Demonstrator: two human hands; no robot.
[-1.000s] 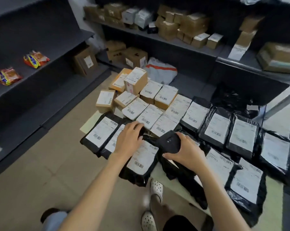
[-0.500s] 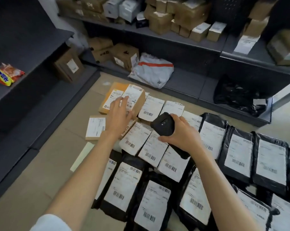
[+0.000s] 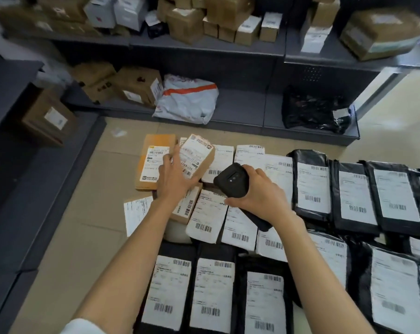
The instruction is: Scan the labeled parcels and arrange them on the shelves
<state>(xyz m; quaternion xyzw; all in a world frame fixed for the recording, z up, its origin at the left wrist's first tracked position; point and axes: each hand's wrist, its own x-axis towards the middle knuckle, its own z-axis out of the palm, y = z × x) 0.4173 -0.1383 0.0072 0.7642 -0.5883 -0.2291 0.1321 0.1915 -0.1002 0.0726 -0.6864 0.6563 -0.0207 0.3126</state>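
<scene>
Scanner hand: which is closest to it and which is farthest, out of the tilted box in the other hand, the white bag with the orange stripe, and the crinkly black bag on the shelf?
From the right hand holding the scanner:
1. Tilted box, just to its left, gripped by the left hand.
2. Black bag, on the bottom shelf, up and right.
3. White bag with the orange stripe, same shelf, up and left; close to the black bag's distance, so these two are nearly tied.

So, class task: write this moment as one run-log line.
left hand: grips tilted box | right hand: holds scanner | parcels: on floor | step: scanning
</scene>
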